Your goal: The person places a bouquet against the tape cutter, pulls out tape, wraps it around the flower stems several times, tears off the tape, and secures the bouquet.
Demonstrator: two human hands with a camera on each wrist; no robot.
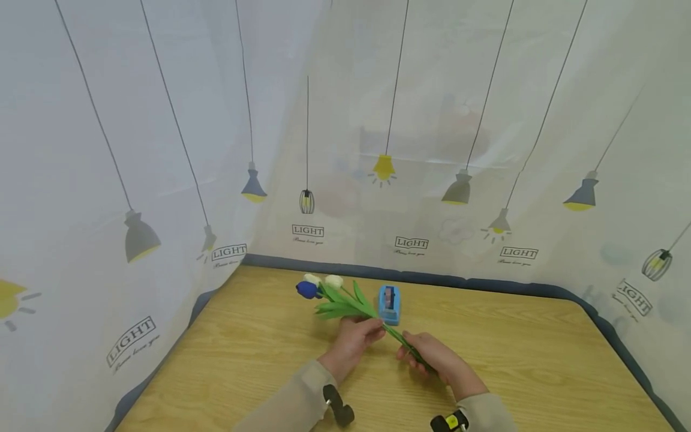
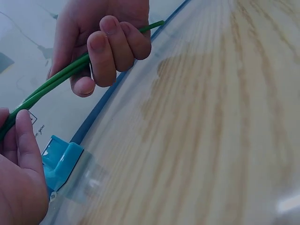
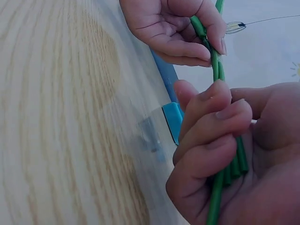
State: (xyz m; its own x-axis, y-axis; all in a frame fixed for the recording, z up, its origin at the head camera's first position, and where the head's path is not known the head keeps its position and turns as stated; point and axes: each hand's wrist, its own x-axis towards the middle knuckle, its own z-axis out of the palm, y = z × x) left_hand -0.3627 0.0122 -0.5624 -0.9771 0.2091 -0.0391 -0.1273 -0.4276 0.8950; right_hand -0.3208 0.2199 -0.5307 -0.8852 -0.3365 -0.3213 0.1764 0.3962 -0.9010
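Observation:
A bunch of artificial tulips (image 1: pixel 345 303), with white and blue heads and green leaves, slants across both hands above the table. My left hand (image 1: pixel 353 340) pinches the stems just below the leaves, between thumb and fingers. Lower down, the fingers of my right hand (image 1: pixel 432 357) curl round the green stems (image 3: pixel 216 197), whose cut ends show in the right wrist view. Behind the stems stands a blue tape dispenser (image 1: pixel 389 305) with a roll inside; the left wrist view shows its toothed edge. The flower heads point to the far left.
The wooden table (image 1: pixel 540 348) stretches out to both sides of the hands. A pale curtain printed with lamps (image 1: pixel 351 120) surrounds its back and sides, with a dark blue border (image 1: pixel 432 279) along the table's edge.

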